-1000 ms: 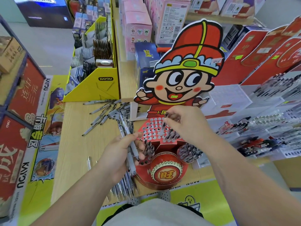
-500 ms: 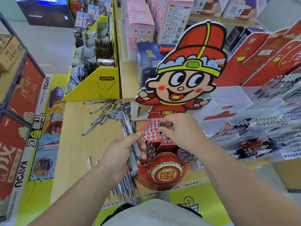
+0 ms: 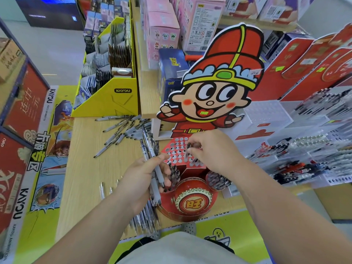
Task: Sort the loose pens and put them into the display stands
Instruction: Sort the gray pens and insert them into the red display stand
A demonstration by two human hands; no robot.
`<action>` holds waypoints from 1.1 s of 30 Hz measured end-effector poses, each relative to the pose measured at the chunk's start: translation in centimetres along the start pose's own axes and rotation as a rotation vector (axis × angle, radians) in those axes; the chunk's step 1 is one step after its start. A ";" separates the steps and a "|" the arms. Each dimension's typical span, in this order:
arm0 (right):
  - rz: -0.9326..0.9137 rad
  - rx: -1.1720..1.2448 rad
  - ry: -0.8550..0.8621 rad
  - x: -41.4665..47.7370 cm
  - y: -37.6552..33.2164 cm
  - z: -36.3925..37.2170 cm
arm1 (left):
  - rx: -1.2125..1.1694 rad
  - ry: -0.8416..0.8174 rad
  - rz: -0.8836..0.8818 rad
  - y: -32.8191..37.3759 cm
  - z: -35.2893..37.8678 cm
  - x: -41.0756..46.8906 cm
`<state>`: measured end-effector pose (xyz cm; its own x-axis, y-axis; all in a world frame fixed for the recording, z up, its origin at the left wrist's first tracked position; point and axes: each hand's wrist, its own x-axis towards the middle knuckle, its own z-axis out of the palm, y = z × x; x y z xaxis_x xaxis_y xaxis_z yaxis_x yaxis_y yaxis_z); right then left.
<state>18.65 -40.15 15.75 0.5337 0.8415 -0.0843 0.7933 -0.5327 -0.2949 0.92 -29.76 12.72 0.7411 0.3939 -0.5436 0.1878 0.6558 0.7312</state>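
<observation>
Pens (image 3: 122, 128) mostly lie loose on the worktop (image 3: 85, 168) beyond the left hand (image 3: 141, 180), whose fingers (image 3: 161, 159) grip a bundle (image 3: 150, 149), while the right hand (image 3: 213, 151) pinches one pen (image 3: 187, 149) above the display stand (image 3: 171, 151), many holes unfilled.

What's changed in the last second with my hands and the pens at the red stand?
The right hand, pinching a slim dark-tipped pen, came down slightly toward the holed top of the red cardboard stand; whether the pen is seated is unclear. Nothing was let go. The left hand still grips its bundle of grey pens, and the loose pens on the wooden table lie unmoved.
</observation>
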 end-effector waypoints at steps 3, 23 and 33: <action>-0.026 -0.041 0.015 0.1 -0.3 0.4 | -0.001 0.005 -0.003 -0.1 0.1 0.1; -0.047 -0.015 0.038 -0.7 -0.4 0.3 | 0.007 0.019 -0.007 -0.2 -0.1 0.6; 0.094 -0.027 0.004 2.0 -0.2 -0.8 | 0.015 0.005 -0.012 0.0 -0.1 0.9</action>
<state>19.78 -38.48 16.44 0.6070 0.7875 -0.1065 0.7474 -0.6113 -0.2603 1.53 -29.36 12.24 0.7354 0.3897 -0.5544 0.2063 0.6505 0.7309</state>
